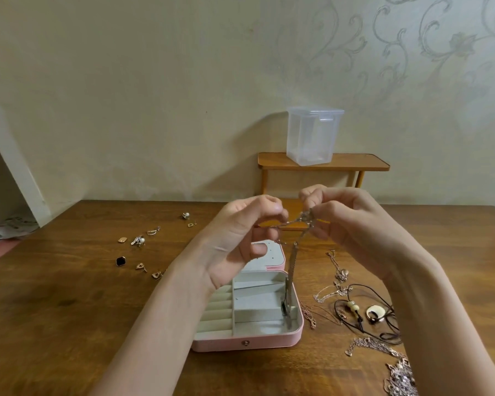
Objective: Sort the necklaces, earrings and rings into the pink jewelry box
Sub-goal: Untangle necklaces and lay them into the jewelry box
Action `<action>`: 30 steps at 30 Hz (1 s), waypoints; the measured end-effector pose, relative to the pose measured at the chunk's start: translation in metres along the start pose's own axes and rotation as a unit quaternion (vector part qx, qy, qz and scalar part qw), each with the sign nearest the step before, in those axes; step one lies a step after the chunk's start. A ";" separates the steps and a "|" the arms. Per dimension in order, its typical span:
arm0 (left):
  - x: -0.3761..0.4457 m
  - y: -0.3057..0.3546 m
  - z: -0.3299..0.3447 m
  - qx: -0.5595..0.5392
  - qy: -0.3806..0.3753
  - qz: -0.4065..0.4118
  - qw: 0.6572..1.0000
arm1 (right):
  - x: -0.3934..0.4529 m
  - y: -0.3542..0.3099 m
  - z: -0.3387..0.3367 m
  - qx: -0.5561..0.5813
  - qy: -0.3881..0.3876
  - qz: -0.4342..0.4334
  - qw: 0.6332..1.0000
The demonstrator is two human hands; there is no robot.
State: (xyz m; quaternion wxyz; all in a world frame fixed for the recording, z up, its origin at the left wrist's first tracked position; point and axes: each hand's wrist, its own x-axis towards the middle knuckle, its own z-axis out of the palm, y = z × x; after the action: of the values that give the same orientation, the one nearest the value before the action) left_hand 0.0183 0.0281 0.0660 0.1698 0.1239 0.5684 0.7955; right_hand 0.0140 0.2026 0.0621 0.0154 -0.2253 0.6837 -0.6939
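Nearest, at the right edge of the wooden table (69, 324), lie the necklaces yet to be sorted: a silver filigree piece (400, 377), a fine rose-gold chain (366, 344), and a black cord necklace (366, 312) with pale beads and a ring pendant; just left of them the pink jewelry box (240, 342) stands open, its ring rolls on the left and its grey compartments bare save where a silver chain necklace (291, 270) hangs down into the right-hand one; above the box the left hand (240, 238) pinches one end of that chain between thumb and forefinger, and the right hand (352, 221) pinches the bunched part just beside it, the other fingers curled; to do this well, I judge, keep the chain taut, lower it slowly so it coils in that compartment without knotting, and let go last; further left, earrings (139, 241) lie scattered, well apart from the box; far off, a clear plastic container (312, 135) sits on a small wooden shelf (355, 162).
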 end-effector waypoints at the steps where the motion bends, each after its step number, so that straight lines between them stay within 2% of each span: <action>1: -0.001 0.001 0.000 0.026 0.008 0.018 0.999 | 0.000 0.000 -0.002 0.006 0.009 0.002 1.000; 4: -0.005 0.001 0.005 0.132 0.021 0.072 0.988 | 0.000 0.000 -0.002 -0.006 0.022 -0.002 1.000; 7: -0.005 -0.002 0.007 0.183 0.045 0.104 0.977 | 0.000 -0.002 0.002 -0.034 0.047 -0.007 0.998; 12: -0.004 -0.003 0.006 0.234 0.036 0.102 0.966 | 0.000 -0.003 0.006 -0.112 0.083 0.001 0.990; 15: -0.004 -0.003 0.006 0.202 0.021 0.084 0.976 | 0.000 0.000 0.003 -0.094 0.064 0.015 0.993; 19: -0.003 -0.001 0.005 0.059 -0.024 0.042 0.997 | -0.003 -0.001 0.001 -0.006 -0.058 0.036 0.998; 21: -0.001 -0.003 0.005 0.010 -0.028 0.023 0.999 | -0.005 -0.003 0.002 -0.024 -0.084 0.029 0.996; 24: 0.003 -0.008 0.008 0.037 0.012 0.022 0.999 | -0.005 -0.004 0.003 -0.076 -0.058 0.023 0.995; 28: 0.005 -0.016 0.011 0.201 0.082 0.126 0.968 | -0.002 -0.002 0.004 -0.093 0.009 0.023 0.995; 30: 0.004 -0.016 0.012 0.215 0.088 0.161 0.959 | 0.000 0.001 0.003 -0.106 0.055 0.027 0.992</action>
State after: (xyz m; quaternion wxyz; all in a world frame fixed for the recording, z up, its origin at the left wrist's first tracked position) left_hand 0.0219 0.0451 0.0548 -0.0417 0.1769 0.7110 0.6793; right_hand 0.0144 0.1998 0.0613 -0.0272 -0.1684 0.7592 -0.6281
